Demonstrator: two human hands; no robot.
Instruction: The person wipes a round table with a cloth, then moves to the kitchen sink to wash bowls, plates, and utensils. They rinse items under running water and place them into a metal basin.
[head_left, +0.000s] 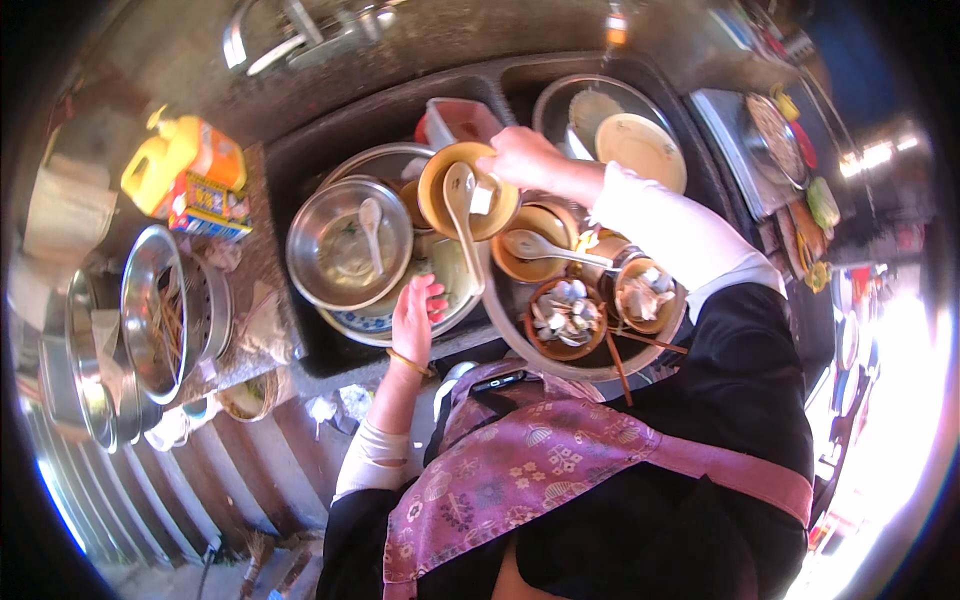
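Observation:
My right hand (525, 159) grips the rim of a tan bowl (431, 199) above the sink. A white soup spoon (459, 196) lies in that bowl, its handle sticking out over the near rim. Just below the handle's end, my left hand (414, 315) is raised with fingers apart, holding nothing. Left of the bowl, a steel basin (304, 259) contains some liquid and another white spoon (370, 225). To the right, a large tub (499, 319) holds a tan bowl with a spoon (529, 244), a brown bowl of shells (566, 322), a bowl of scraps (643, 296) and chopsticks (619, 367).
The double sink (472, 79) has a faucet (292, 41) behind it. A cream bowl (641, 150) rests in the right basin. On the left ledge are a yellow jug (161, 161), a box (206, 206) and a steel bowl of chopsticks (150, 315). A cutting board (810, 232) is at right.

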